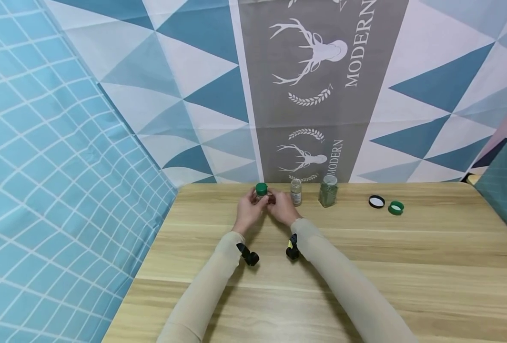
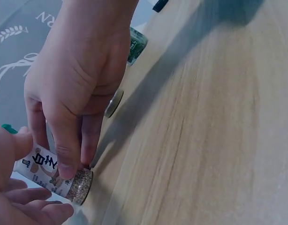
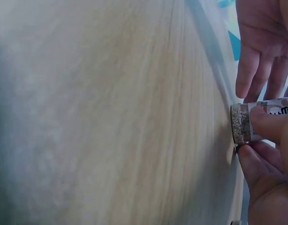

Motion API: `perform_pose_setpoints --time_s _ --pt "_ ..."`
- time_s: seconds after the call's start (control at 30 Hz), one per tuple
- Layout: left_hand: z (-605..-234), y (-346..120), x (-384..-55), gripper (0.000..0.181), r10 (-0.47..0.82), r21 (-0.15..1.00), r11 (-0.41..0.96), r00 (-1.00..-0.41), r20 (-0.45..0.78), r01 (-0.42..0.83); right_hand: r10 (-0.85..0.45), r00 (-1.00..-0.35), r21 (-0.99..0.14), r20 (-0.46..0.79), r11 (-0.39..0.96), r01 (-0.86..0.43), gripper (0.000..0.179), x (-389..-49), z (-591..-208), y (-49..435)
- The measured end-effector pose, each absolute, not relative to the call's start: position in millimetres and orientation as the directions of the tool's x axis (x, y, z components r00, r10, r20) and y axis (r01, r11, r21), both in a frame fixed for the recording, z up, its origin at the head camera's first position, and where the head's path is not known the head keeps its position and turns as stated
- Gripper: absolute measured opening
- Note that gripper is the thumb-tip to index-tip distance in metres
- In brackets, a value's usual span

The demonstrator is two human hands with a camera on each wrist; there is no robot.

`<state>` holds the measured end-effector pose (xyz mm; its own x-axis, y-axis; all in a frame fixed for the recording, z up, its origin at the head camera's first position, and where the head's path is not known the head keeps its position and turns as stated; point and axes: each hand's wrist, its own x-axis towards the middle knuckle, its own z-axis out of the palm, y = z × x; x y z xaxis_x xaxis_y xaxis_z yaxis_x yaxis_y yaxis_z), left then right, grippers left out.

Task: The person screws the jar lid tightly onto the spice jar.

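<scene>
Backdrop lettered MODERN behind Chinese-labelled jar, right grip clamped round it, left grip unclear

Blue grid curtain down left of frame; deer-print backdrop across top; green cloth at right edge. Right of centre on tabletop: glass jar, black lid, green lid.

From my end, the left hand and right hand hide most of the clear round green-capped jar in the head view; the right wrist view crops its top. That clear cylindrical jar beside them? Label print's too tiny for me.
</scene>
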<state>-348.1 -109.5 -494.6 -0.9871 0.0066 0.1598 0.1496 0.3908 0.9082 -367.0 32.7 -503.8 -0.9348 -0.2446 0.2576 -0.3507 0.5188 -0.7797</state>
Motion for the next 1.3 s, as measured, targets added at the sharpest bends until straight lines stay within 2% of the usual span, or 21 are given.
perform_pose_setpoints --time_s 0.17,0.43,0.53,0.7,0.9,1.13,1.3 --pt "-493 -111 -343 0.083 0.009 0.919 0.374 -0.992 0.129 0.123 -0.255 -0.943 -0.787 0.215 0.526 -0.322 0.062 -362 -501 37" --pt "-483 -120 -320 0.095 -0.021 0.925 0.354 -0.988 0.153 0.136 -0.318 -0.934 -0.812 0.160 0.497 -0.308 0.070 -337 -491 55" --pt "-479 -122 -309 0.090 -0.073 0.916 0.360 -0.973 0.218 0.178 -0.368 -0.917 -0.818 0.154 0.472 -0.327 0.070 -326 -488 64" --pt "-468 -118 -291 0.070 -0.132 0.884 0.350 -0.919 0.372 0.308 -0.412 -0.898 -0.814 0.156 0.462 -0.353 0.067 -310 -481 83" --pt "-452 -102 -275 0.051 -0.096 0.822 0.333 -0.851 0.516 0.461 -0.382 -0.875 -0.796 0.299 0.406 -0.449 0.051 -305 -458 103" --pt "-448 -76 -278 0.051 -0.011 0.767 0.207 -0.783 0.622 0.607 -0.243 -0.860 -0.741 0.449 0.436 -0.510 0.048 -310 -441 115" --pt "-450 -60 -283 0.058 0.027 0.782 0.199 -0.801 0.598 0.591 -0.166 -0.875 -0.773 0.454 0.416 -0.479 0.055 -314 -436 119"
